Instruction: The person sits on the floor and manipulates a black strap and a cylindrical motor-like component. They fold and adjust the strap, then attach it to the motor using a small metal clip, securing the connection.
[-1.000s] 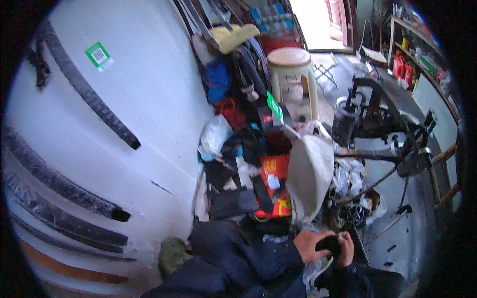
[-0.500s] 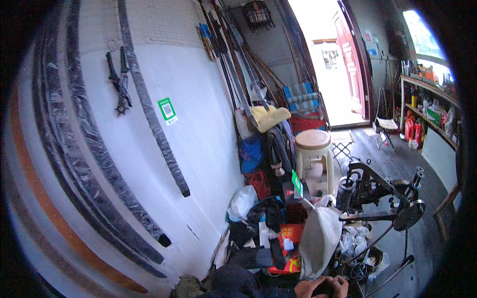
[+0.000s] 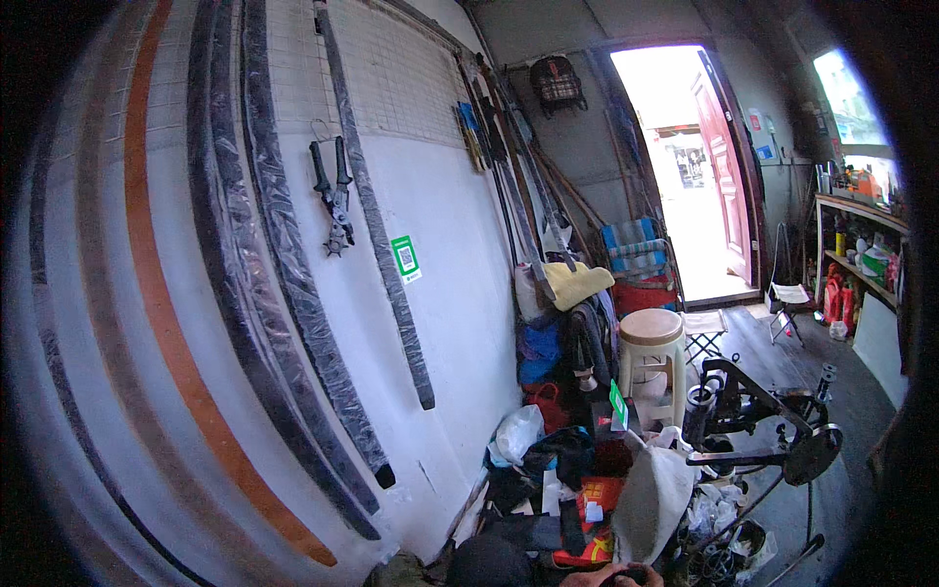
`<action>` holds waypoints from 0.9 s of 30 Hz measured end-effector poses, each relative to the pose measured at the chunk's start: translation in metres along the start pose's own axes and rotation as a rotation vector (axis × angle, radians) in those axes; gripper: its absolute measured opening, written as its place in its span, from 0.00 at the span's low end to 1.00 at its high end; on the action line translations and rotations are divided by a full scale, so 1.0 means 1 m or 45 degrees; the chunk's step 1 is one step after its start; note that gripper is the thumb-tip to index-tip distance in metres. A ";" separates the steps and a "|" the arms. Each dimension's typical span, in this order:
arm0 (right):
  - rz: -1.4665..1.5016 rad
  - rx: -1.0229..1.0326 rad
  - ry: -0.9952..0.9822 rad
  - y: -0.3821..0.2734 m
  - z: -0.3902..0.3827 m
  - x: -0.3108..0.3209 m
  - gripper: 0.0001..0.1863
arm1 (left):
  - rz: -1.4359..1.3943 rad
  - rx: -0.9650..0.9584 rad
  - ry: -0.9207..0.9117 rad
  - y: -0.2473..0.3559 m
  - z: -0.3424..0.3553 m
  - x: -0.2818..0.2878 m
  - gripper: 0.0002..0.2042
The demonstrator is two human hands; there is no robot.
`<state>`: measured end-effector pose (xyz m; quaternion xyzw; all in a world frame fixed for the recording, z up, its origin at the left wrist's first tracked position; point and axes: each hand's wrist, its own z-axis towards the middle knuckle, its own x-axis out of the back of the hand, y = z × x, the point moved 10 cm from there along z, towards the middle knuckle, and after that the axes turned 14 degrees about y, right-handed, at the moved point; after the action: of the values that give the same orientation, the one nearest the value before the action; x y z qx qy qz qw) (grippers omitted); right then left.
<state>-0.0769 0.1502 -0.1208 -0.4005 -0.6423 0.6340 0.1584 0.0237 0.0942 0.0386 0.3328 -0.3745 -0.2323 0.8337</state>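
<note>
Only the tops of both hands show at the lower edge, close together in front of a white cloth sack (image 3: 657, 489). My left hand (image 3: 590, 576) is curled, with its fingers mostly cut off by the picture's edge. Right beside it, my right hand (image 3: 642, 574) is bent and closed as well. Something small and dark shows between them, too little of it to name. A dark rounded shape (image 3: 489, 560), seemingly my clothed knee, lies left of the hands. Just beyond them is a red and yellow bag (image 3: 597, 494).
A black hand-cranked machine (image 3: 763, 421) stands at the right, with plastic bags (image 3: 714, 509) below it. A round stool (image 3: 652, 333) is farther off, before an open door (image 3: 719, 176). Belt strips (image 3: 284, 245) and a plier-like punch (image 3: 335, 201) hang on the left wall.
My view has turned left and up, so the wall strips and door sit farther right. Both hands have sunk lower in the picture and show less; they stay close together.
</note>
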 end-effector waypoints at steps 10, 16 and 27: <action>0.129 0.081 -0.008 -0.050 -0.016 -0.009 0.19 | -0.219 0.281 -0.067 -0.073 -0.012 -0.024 0.15; 0.274 0.107 0.198 -0.080 -0.023 -0.010 0.22 | -0.170 0.156 0.237 -0.076 0.001 -0.013 0.19; 0.195 0.008 0.231 -0.087 -0.014 -0.010 0.19 | -0.631 0.662 0.049 -0.052 0.005 0.000 0.21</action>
<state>-0.0882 0.1632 -0.0335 -0.5036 -0.5908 0.6074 0.1684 0.0127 0.0570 0.0033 0.6188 -0.3133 -0.3179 0.6464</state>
